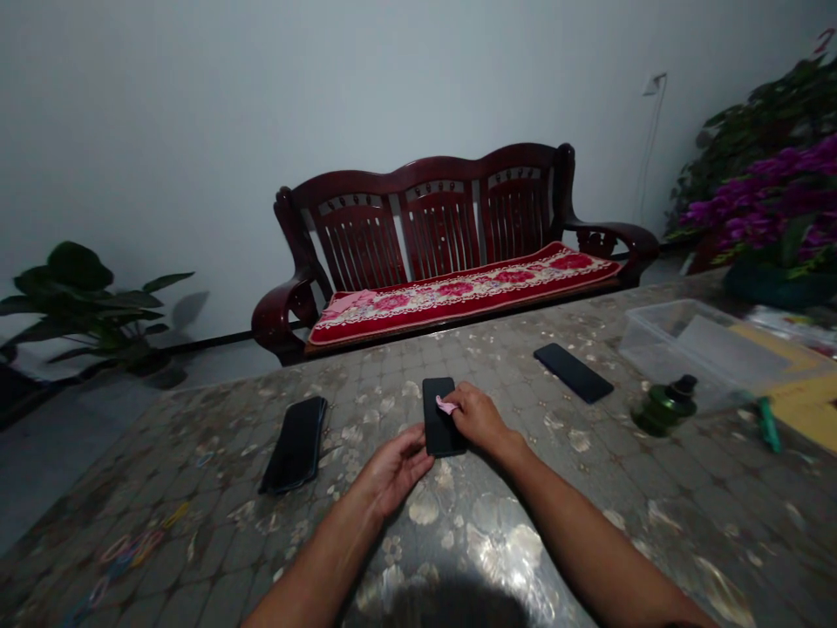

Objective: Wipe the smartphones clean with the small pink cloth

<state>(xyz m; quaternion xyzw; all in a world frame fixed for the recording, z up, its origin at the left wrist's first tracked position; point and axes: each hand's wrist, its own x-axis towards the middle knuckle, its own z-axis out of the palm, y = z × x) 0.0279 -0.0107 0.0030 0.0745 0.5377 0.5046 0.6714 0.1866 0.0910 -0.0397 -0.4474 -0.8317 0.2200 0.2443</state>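
A black smartphone [439, 436] lies screen up on the patterned tablecloth in front of me. My left hand [393, 471] grips its lower left edge, the thumb along the side and the fingers by the bottom corner. Pinched in my right hand [480, 413] is a small pink cloth [446, 405], pressed against the phone's screen near its right side. Most of the cloth is hidden by the fingers. To the left lies a second dark phone [294, 445], seemingly in a case. Another dark phone [574, 372] rests further back on the right.
A green bottle with a black cap [665, 407] stands on the right beside a clear plastic box [693, 349]. Near them are a green object [769, 425], yellow sheets [807, 410] and a pot of purple flowers [772, 201]. Coloured bands [140, 545] lie front left. Behind is a wooden bench [432, 179].
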